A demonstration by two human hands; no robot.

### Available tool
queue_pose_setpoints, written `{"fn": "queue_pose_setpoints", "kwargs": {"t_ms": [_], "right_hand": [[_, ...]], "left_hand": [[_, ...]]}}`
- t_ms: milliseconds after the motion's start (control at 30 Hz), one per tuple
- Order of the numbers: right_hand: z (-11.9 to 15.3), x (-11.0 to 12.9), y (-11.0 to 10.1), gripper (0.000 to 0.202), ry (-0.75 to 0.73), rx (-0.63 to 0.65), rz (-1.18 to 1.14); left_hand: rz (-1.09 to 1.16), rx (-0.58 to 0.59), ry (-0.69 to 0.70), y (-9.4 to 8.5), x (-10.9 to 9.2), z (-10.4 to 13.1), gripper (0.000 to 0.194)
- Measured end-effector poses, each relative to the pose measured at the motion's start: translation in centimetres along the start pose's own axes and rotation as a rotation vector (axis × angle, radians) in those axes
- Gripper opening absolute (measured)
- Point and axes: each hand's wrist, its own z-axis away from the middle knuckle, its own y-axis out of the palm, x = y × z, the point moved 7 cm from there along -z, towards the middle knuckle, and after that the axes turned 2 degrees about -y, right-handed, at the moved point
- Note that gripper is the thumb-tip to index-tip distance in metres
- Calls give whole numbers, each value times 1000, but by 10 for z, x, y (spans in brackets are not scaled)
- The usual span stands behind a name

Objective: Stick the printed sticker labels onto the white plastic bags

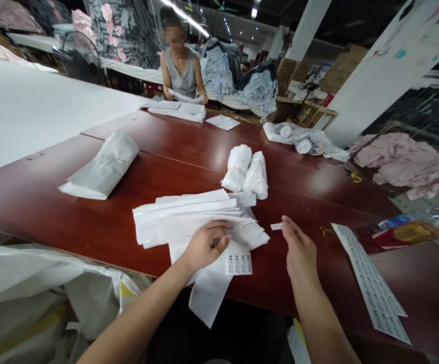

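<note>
My right hand [298, 245] is raised over the table, pinching a small white sticker [276, 226] with black print at its fingertips. My left hand [209, 245] has its fingers curled and rests on a fanned pile of flat white bags [189, 215]. What its fingers grip, if anything, is hidden. Just below its thumb lies a small sheet of printed stickers [239, 264], marked with a bold M, on top of a white bag. One bag [209, 298] hangs over the table's near edge.
Two rolled white bundles [237, 167] stand behind the pile. A folded stack of clear bags [101, 167] lies left on the red-brown table [158, 172]. Longer sticker sheets [371, 283], a snack packet [406, 233] and yellow scissors [353, 176] are right. A co-worker [183, 71] sits opposite.
</note>
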Motion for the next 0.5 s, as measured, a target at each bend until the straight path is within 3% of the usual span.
{"fn": "queue_pose_setpoints", "kwargs": {"t_ms": [100, 267, 500], "right_hand": [[-12, -23, 17, 38, 123, 60, 41], [-2, -39, 33, 35, 95, 114, 158], [3, -28, 35, 35, -161, 183, 659]], "left_hand": [[-6, -26, 38, -1, -1, 0, 29], [-4, -57, 61, -3, 0, 0, 23], [21, -84, 51, -7, 1, -1, 25]]}}
